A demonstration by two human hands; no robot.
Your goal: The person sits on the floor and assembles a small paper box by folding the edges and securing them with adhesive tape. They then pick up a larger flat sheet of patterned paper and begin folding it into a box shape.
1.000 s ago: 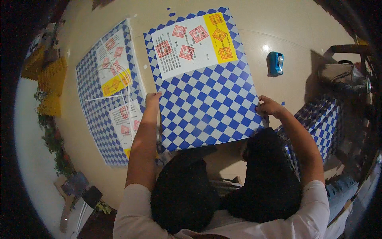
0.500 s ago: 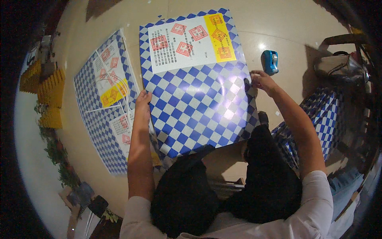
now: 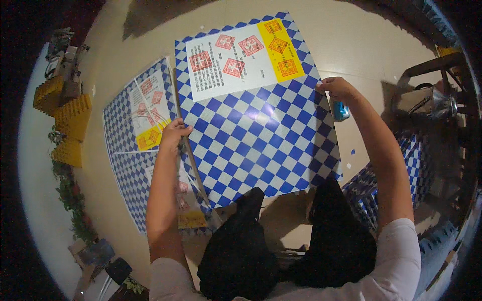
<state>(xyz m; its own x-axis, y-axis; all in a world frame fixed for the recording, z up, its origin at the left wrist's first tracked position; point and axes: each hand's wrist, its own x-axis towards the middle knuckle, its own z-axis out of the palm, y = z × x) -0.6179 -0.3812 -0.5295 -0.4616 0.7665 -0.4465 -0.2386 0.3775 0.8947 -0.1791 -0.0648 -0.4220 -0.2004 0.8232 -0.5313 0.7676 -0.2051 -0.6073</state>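
Note:
A large blue-and-white checkered panel [image 3: 251, 145] leans over my knees and the floor before me. Near its far edge is a white and yellow label [image 3: 233, 62] printed with red stamp-like squares. My left hand [image 3: 174, 134] grips the panel's left edge, fingers bent with the thumb on the face. At the opposite edge, my right hand [image 3: 337, 89] pinches the rim near the upper corner. What lies beneath the panel is hidden. The blue tape dispenser [image 3: 341, 111] is just below my right hand, partly covered by the panel.
To the left lies a larger checkered piece [image 3: 133, 165] with similar labels and white strips across it. More checkered material [image 3: 414, 155] is at the right, below a metal kettle [image 3: 427, 100]. Folded yellow items [image 3: 70, 118] and green plants [image 3: 68, 193] line the far left.
The panel's right and lower edges have shifted outward, now partly covering the tape dispenser. My right hand has risen slightly with its edge; my left hand has slid a little nearer.

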